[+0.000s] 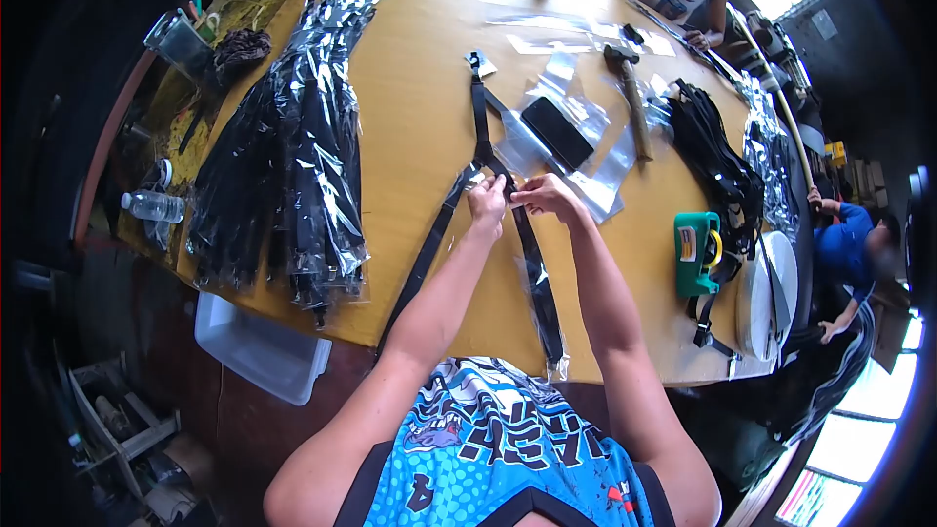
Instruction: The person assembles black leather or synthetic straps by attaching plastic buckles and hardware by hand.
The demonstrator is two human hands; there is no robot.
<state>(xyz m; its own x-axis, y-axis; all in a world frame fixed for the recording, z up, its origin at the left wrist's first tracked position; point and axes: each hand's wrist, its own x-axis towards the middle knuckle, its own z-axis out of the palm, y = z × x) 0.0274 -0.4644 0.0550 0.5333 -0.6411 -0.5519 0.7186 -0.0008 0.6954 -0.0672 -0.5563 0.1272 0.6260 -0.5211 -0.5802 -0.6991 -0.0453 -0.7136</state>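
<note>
A pair of black suspenders (450, 210) lies in a Y shape on the table, its two lower straps spreading toward me. One of those straps (540, 295) is partly in clear plastic. My left hand (487, 203) is closed on the suspenders just below the junction. Close beside it, my right hand (550, 196) pinches the same piece near its right strap. The fingertips nearly meet, and the exact bit between them is hidden. A black phone (557, 133) rests on clear plastic sleeves (606, 176) just beyond my right hand.
Bagged black straps (293, 137) are heaped at left. A hammer (630, 102), loose black straps (712, 141), a green tape dispenser (689, 254) and a white roll (766, 295) sit at right. A water bottle (153, 206) is far left. Two people work beyond the table (429, 29).
</note>
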